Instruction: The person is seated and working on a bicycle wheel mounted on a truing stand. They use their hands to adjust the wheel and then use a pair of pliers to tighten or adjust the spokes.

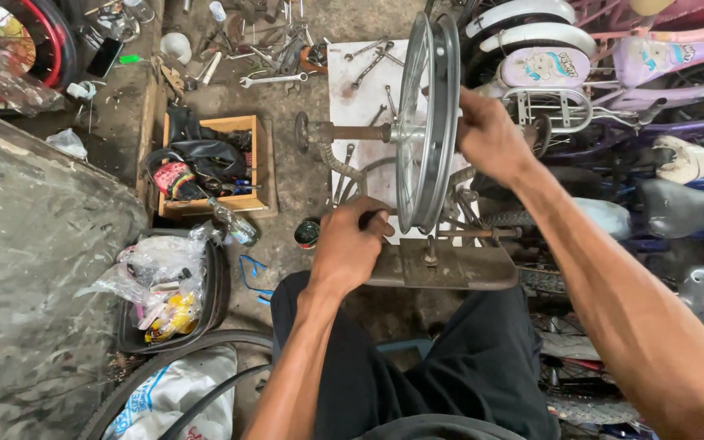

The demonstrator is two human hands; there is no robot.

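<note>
wheel rim: bare silver bicycle wheel rim (427,122), upright, edge-on to the camera, centre of scene, mounted by its axle on a truing stand (442,265) in front of the seated person's knees.
handling: likely stiff metal, fairly light, thin spokes easy to bend; smooth rim looks slippery; best held at the rim edge or the axle ends, not by the spokes.
right hand: right hand (490,138) closed over the far right side of the rim, fingers wrapped around its edge.
left hand: left hand (350,244) near, low left of the rim, curled shut on a dark handle or tool at the stand; cannot tell exactly what it is.
stand: rusty flat base plate, uprights carry the axle; threaded axle end (344,132) sticks out left.
floor far: white board (358,94) behind the rim with spanners (273,80) lying on and around it.
floor left: wooden box (209,167) with dark tubes and oddments; black tray (169,293) with plastic bags, near left; small round tin (306,234) just beside the left hand.
right: children's bicycles (613,73), pink and purple, packed close, saddles near right.
near: tyre (173,367) curving across the floor at lower left.
</note>
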